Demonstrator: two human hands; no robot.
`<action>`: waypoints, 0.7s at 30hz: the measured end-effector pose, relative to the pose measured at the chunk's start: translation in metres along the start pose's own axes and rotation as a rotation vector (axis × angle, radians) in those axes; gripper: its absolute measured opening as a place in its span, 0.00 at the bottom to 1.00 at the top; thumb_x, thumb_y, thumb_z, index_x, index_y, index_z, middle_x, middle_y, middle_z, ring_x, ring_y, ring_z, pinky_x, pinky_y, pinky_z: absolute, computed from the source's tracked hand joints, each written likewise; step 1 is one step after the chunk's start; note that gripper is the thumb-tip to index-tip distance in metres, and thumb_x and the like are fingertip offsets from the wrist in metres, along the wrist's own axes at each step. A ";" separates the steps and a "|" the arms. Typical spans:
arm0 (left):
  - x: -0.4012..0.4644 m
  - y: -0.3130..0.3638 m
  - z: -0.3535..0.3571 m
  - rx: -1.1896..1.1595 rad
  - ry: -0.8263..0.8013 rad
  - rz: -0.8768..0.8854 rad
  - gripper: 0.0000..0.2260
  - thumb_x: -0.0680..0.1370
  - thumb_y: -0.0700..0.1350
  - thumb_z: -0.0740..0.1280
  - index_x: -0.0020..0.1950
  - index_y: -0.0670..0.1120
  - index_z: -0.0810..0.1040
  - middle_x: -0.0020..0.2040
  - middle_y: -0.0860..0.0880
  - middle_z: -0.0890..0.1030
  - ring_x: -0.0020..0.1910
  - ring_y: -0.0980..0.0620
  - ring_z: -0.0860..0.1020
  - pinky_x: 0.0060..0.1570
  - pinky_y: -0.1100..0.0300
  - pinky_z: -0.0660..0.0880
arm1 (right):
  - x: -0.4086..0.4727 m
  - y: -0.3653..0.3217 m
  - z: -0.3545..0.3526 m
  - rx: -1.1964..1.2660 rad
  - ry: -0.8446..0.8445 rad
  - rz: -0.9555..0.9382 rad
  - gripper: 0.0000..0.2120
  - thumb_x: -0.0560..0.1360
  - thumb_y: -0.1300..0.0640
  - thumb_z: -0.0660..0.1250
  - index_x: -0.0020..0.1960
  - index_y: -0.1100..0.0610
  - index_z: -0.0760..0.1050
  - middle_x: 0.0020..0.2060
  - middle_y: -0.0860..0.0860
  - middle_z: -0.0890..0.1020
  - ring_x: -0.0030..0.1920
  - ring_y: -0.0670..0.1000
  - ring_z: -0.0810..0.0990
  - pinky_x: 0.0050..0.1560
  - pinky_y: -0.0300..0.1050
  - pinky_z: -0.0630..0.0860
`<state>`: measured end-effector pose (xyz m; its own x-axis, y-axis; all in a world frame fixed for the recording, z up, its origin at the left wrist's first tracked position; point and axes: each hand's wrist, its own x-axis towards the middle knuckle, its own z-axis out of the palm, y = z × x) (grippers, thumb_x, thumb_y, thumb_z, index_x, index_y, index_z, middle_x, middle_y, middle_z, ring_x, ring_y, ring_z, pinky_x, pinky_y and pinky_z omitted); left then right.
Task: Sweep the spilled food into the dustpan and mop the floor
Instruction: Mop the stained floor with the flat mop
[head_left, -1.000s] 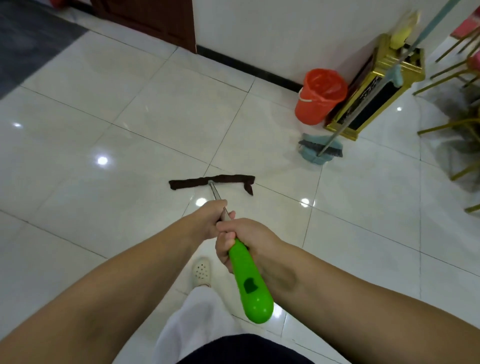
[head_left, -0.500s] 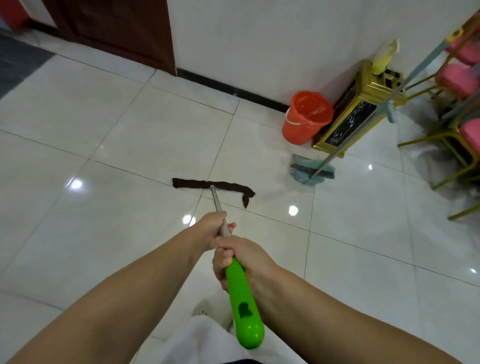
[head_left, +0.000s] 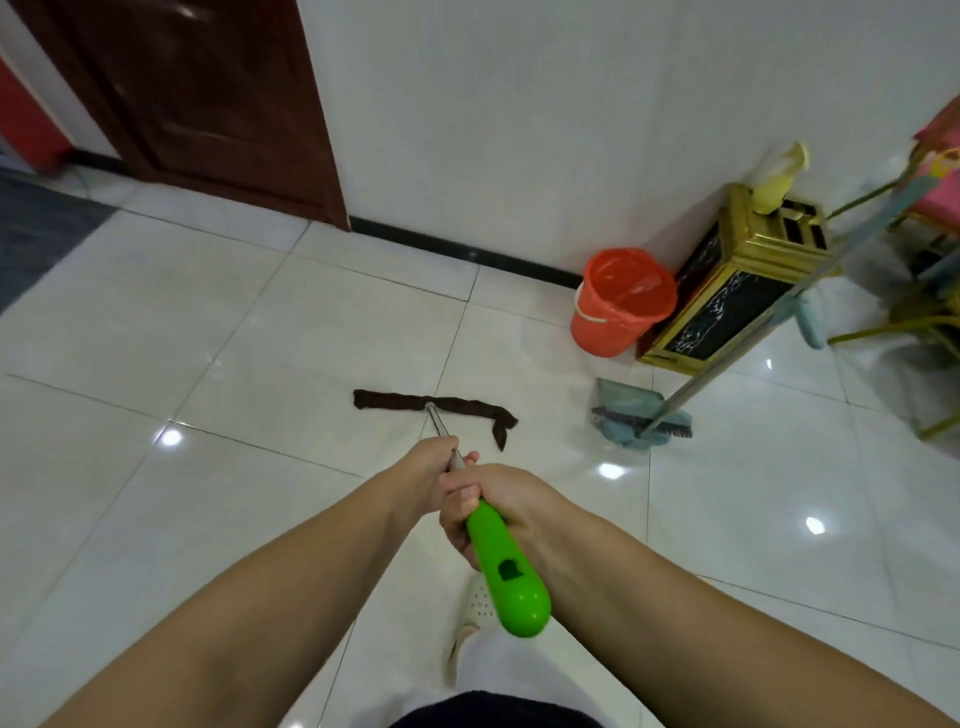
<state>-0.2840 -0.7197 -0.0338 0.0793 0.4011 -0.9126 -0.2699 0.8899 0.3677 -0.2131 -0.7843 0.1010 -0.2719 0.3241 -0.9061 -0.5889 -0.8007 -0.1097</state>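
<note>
Gripping green-handled mop, thin metal shaft, dark flat cloth head

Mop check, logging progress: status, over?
Both hands on the mop: left hand grips the metal shaft, right hand the green handle. Dark mop cloth flat on the tiles. Broom and dustpan parked right, clear of the path.

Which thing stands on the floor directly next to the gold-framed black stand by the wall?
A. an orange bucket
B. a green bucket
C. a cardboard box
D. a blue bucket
A: the orange bucket stands upright on the white tiles by the wall, just left of the gold-framed stand; no blue or green bucket and no box is seen there.
</note>
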 end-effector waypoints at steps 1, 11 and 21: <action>0.006 0.012 0.009 -0.021 -0.005 0.003 0.17 0.82 0.48 0.55 0.68 0.40 0.64 0.40 0.46 0.77 0.33 0.54 0.74 0.25 0.61 0.72 | 0.003 -0.018 0.002 -0.030 0.004 0.014 0.16 0.79 0.67 0.58 0.36 0.53 0.69 0.15 0.48 0.68 0.11 0.42 0.63 0.12 0.30 0.61; 0.055 0.121 0.035 -0.219 -0.024 0.026 0.08 0.82 0.45 0.56 0.55 0.40 0.65 0.36 0.45 0.71 0.31 0.54 0.70 0.22 0.66 0.74 | 0.046 -0.138 0.058 -0.283 0.012 0.115 0.14 0.78 0.68 0.58 0.37 0.55 0.69 0.16 0.50 0.65 0.12 0.43 0.64 0.12 0.30 0.61; 0.107 0.258 -0.015 -0.242 -0.037 0.043 0.08 0.82 0.45 0.56 0.54 0.41 0.68 0.38 0.45 0.71 0.33 0.53 0.72 0.33 0.61 0.72 | 0.101 -0.192 0.183 -0.176 0.003 0.040 0.12 0.78 0.68 0.60 0.38 0.56 0.71 0.19 0.48 0.68 0.12 0.43 0.63 0.13 0.30 0.62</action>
<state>-0.3593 -0.4505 -0.0393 0.0963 0.4494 -0.8881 -0.4956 0.7954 0.3488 -0.2668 -0.5057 0.1057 -0.2904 0.2889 -0.9123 -0.4350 -0.8890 -0.1431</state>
